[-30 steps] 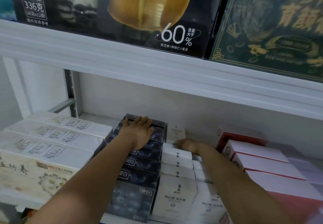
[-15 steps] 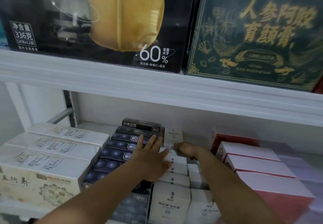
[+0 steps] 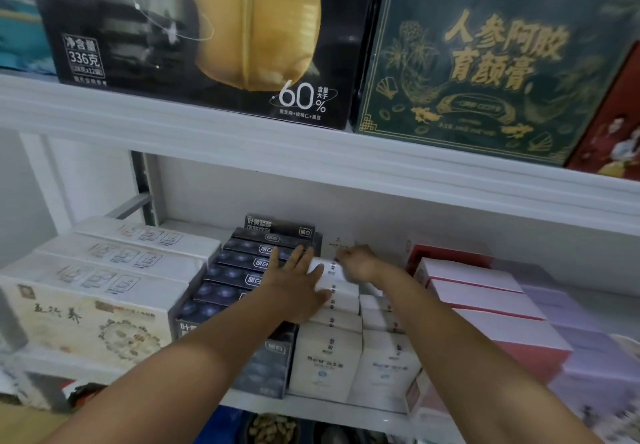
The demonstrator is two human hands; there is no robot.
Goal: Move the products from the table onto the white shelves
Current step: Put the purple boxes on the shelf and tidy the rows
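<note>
Two hands reach the white shelf (image 3: 311, 409): the left hand (image 3: 298, 284) lies flat, fingers straight, over dark boxes (image 3: 235, 274) and white boxes (image 3: 332, 350); the blurred right hand (image 3: 360, 263) seems curled, grip unclear.

Headroom above boxes (image 3: 329, 360), below upper shelf (image 3: 242, 138)

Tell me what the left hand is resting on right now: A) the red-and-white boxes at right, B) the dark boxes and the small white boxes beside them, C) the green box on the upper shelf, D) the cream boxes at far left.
B: the left hand lies flat, fingers spread, across the line where the dark boxes meet the small white boxes.
</note>
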